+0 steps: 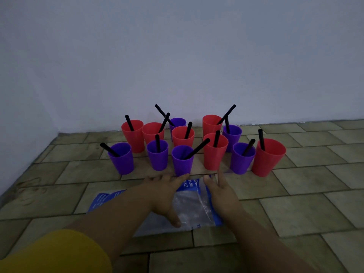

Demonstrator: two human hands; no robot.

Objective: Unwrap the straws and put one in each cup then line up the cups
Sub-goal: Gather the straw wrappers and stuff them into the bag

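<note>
I take the middle purple cup (182, 162) of the front row as my mark. Its black straw (197, 148) leans right, out past the rim. Around and behind it I count twelve cups in a loose cluster, six red and six purple, each with one straw in it, and not in a single line. Left of the mark stand two more purple ones. Just right of it is a red cup (215, 156), then another purple, then the end red cup (267, 160) at the group's right edge. The rear cups stand close to the wall (177, 56) behind the mark, with little floor between.

My left hand (165, 194) lies stretched out just in front of the mark, fingers straight and holding nothing. Its fingertips reach the cup's foot, but I cannot tell whether they touch. My right hand (222, 192) is in front and right of the mark, turned edge-on, fingers straight and also empty, its tips near the red cup's foot. A narrow gap separates the hands. Under both, nearer me than the mark, lies a plastic bag (191, 211) with blue edges.

The tiled floor (305, 184) runs open right of the mark. Left of it there is floor too, until a side wall closes it.
</note>
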